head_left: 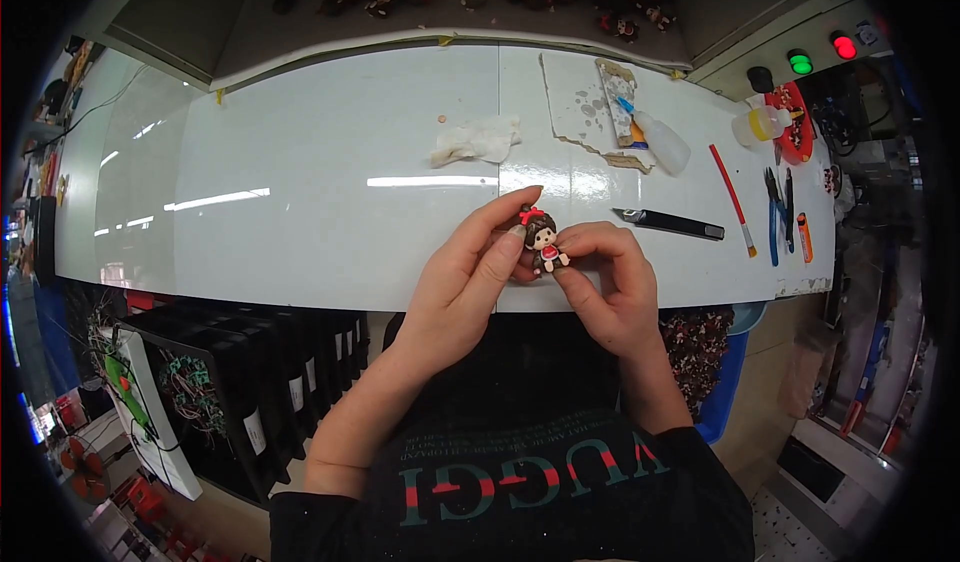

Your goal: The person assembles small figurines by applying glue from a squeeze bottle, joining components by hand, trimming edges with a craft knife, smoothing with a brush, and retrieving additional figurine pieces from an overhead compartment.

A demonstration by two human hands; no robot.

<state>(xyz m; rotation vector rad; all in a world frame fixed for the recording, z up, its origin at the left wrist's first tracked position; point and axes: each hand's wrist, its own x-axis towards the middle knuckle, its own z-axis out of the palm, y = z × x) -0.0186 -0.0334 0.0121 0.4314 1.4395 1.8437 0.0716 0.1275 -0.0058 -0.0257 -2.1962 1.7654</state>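
Note:
A small brown doll figurine (pixel 543 238) with a red bow, a pale face and a red patch on its front is held up over the front edge of the white table (pixel 300 232). My left hand (pixel 474 265) closes around its head side, the thumb pressed near the hair. From the other side, the thumb and fingertips of my right hand (pixel 609 280) pinch the lower body. To the right of my hands lies a black-handled craft knife (pixel 668 224), its blade pointing left.
A crumpled white cloth (pixel 476 141) and a squeeze bottle (pixel 664 143) lie farther back. Rightward are a red brush (pixel 733 200), blue-handled pliers (pixel 773 217), and a red tray (pixel 795 127). Several figurines fill the shelf (pixel 300 47) behind. A blue bin (pixel 722 387) of small pieces stands below right.

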